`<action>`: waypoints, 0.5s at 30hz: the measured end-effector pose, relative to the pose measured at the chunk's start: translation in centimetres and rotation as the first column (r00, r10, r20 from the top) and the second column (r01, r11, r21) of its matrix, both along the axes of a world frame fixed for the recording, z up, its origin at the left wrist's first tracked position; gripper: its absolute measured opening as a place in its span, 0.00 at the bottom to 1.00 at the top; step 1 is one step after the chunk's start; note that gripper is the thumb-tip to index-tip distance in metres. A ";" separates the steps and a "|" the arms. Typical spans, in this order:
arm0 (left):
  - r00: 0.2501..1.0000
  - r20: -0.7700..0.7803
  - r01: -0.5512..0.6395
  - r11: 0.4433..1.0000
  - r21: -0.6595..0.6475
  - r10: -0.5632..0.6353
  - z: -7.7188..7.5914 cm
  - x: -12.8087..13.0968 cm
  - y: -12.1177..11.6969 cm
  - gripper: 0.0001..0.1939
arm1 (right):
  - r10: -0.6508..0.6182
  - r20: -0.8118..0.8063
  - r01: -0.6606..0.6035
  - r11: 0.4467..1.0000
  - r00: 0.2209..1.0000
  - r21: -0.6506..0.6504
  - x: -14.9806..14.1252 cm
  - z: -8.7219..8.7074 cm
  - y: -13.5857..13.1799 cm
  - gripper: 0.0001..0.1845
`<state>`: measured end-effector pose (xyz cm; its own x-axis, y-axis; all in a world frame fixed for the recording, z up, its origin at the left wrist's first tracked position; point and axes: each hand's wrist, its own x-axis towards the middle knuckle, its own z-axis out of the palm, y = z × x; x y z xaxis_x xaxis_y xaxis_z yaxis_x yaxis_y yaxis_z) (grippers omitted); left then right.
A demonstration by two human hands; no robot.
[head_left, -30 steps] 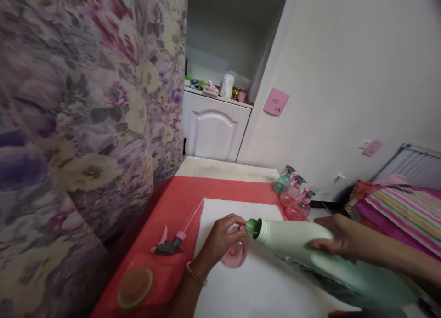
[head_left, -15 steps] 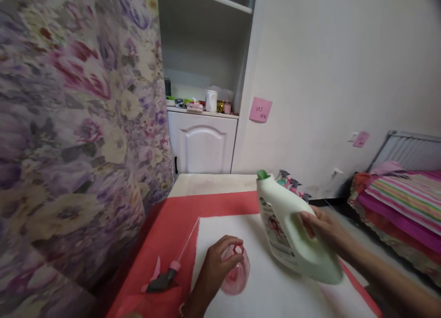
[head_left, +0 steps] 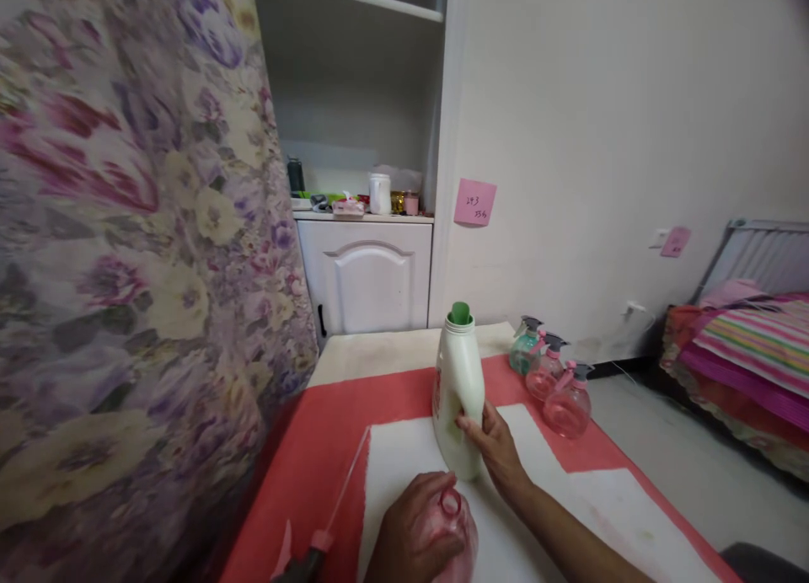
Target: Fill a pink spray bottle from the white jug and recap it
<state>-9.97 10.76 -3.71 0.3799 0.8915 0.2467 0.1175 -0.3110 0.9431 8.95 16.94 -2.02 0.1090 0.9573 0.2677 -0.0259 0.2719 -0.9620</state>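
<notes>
Our right hand (head_left: pixel 496 452) grips the pale green jug (head_left: pixel 460 389) by its handle, upright; below and left of that grip, our left hand (head_left: pixel 414 528) holds the open pink bottle (head_left: pixel 450 541), fingers curled around it near its neck.

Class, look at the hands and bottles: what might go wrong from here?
The green jug is uncapped; if the right hand tilts it, any liquid inside may spill.
The pink bottle has an open neck and might tip if the left hand slackens.
The nearest spray bottle, by the table's edge, could get knocked off.
</notes>
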 end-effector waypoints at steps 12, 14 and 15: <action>0.990 -0.042 -0.134 0.991 -0.018 0.134 -1.1 -1.3 -0.5 0.35 | -0.038 0.403 0.050 0.999 0.914 -0.018 8.1 -4.1 -11.6 0.21; 0.981 -0.048 -0.188 0.982 -0.033 0.186 -1.5 -1.8 -0.9 0.35 | -0.036 0.455 0.046 0.999 0.890 -0.011 9.7 -5.7 -14.5 0.20; 0.973 -0.042 -0.227 0.973 -0.043 0.225 -1.8 -2.0 -1.3 0.35 | -0.043 0.471 0.046 0.999 0.881 0.005 10.4 -6.5 -15.7 0.20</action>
<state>-11.94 9.46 -5.55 0.1750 0.9657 0.1916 0.2147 -0.2274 0.9498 19.31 1.22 -8.51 0.0138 0.9562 0.2923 0.4425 0.2563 -0.8594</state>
